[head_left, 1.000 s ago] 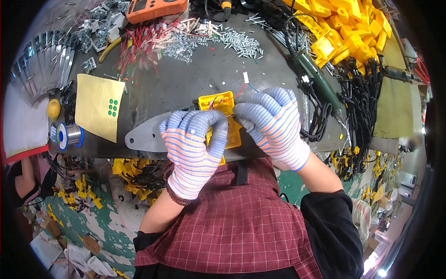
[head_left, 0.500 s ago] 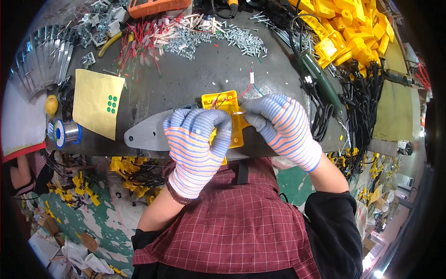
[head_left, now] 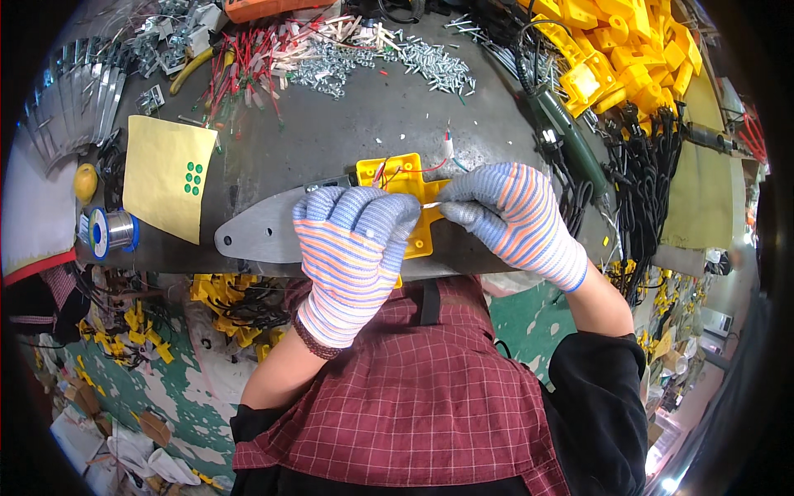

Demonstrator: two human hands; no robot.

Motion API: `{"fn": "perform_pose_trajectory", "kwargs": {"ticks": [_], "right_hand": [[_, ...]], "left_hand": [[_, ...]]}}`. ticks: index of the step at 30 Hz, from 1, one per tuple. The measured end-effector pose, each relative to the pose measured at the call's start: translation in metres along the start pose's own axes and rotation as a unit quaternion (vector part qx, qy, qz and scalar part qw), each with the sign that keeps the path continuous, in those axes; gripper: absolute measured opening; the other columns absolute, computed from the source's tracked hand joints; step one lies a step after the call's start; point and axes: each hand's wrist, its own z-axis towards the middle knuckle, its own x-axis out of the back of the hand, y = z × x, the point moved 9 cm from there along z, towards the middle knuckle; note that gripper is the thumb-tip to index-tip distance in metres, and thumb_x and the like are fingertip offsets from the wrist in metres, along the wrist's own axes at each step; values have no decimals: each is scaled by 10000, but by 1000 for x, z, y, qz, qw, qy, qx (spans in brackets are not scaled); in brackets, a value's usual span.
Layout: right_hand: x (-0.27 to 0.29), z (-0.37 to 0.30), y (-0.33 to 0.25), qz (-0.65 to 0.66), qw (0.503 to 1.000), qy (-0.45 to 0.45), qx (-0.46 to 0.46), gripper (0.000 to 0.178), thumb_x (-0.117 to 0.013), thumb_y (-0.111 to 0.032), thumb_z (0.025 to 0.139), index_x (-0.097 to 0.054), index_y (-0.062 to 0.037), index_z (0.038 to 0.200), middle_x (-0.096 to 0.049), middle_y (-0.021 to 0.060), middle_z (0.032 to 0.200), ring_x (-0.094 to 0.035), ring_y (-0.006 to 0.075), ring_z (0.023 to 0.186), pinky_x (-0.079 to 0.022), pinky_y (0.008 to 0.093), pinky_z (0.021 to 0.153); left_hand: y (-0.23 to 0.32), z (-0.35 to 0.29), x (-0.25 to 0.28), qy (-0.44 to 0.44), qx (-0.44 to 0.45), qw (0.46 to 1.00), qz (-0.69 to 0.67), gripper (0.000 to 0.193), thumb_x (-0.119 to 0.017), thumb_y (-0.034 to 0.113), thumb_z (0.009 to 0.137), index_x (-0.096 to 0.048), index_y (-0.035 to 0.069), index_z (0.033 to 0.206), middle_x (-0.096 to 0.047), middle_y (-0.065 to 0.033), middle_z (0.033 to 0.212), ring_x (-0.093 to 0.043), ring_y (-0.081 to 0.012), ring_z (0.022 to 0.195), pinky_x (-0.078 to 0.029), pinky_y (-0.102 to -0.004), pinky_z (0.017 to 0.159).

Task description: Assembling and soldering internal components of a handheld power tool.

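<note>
Striped, grey-tipped gloves cover both my hands. My left hand [head_left: 356,252] is closed in a pinch over the left part of an open yellow plastic housing [head_left: 411,161]; what its fingers hold is hidden. To the right, my right hand [head_left: 519,223] pinches a thin whitish wire [head_left: 431,204] that spans the small gap between my fingertips. Red wiring [head_left: 430,170] leads out of the housing towards a white connector [head_left: 448,148], with a blue wire [head_left: 460,164] beside it. A grey pointed metal plate [head_left: 258,234] extends left from the housing, partly behind my left hand.
A yellow paper sheet [head_left: 165,178] and a solder spool [head_left: 114,233] lie left. Screws [head_left: 434,68] and red-wired parts [head_left: 236,70] are heaped at the back. A green tool [head_left: 571,140], black cables [head_left: 653,182] and piled yellow housings [head_left: 633,50] occupy the right.
My fingertips stay pinched close together, and the right hand has shifted slightly right and down. More of the whitish wire shows between them. The whole bench sits slightly further left and higher in view.
</note>
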Motion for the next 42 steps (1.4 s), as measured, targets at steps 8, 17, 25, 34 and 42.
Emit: {"fn": "perform_pose_trajectory", "kwargs": {"ticks": [8,17,25,34,42], "right_hand": [[7,-2,0,-41,997,24,55,180,-684,-246,841,-707,-89,926,-671,120,800,-641,340,741,-503,404,656],[-3,-3,-3,-87,990,6,110,141,-711,-202,797,-722,-138,922,-657,92,747,-628,329,672,-495,409,600],[14,-13,-5,-99,984,40,143,275,-738,-192,774,-700,-115,1034,-669,100,841,-630,314,713,-502,382,628],[26,-81,42,-236,948,213,9,319,-674,-93,786,-672,-79,1105,-666,83,935,-623,275,834,-454,387,767],[3,-61,50,-355,898,243,-91,512,-564,-85,805,-537,-21,1312,-628,116,1120,-584,307,1040,-414,447,916]], "left_hand": [[-6,-2,-3,-11,-6,1000,-16,210,-747,209,767,-681,154,958,-632,-27,872,-559,-256,829,-437,-429,789],[0,-6,-5,-22,-42,999,20,303,-763,187,714,-691,162,1008,-617,-17,941,-545,-247,849,-444,-440,811],[10,-2,-6,-16,-74,997,33,291,-760,171,712,-684,181,993,-591,-9,935,-534,-255,851,-440,-440,793],[4,0,-2,7,-40,999,33,215,-746,138,781,-679,128,986,-582,-50,950,-541,-277,883,-446,-434,813],[6,14,-13,5,2,1000,10,280,-735,130,746,-654,127,1014,-598,-57,944,-560,-280,879,-444,-450,826]]}}
